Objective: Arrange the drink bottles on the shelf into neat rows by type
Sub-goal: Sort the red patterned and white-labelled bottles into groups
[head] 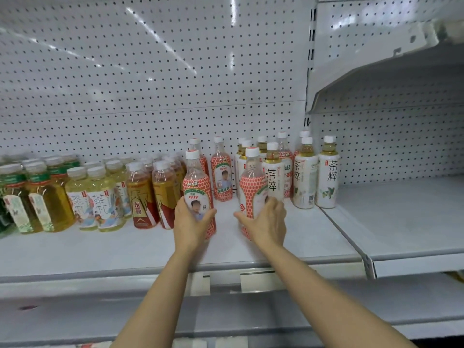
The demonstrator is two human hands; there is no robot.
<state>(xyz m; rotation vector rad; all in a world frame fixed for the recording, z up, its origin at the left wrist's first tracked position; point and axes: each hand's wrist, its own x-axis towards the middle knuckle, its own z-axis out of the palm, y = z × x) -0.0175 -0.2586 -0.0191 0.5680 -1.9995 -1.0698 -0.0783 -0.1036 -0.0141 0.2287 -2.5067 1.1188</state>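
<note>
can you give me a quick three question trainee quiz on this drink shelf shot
1. True or false: each hand holds a red-patterned bottle.
2. Which bottles stand furthest right? A) amber red-labelled B) white-labelled tea C) green-capped
3. Fill in: the wall behind the shelf is white ____.

Key
1. True: the left hand grips the left red-patterned bottle, the right hand the right red-patterned bottle.
2. B: the white-labelled tea bottle.
3. Pegboard; shelf.
</note>
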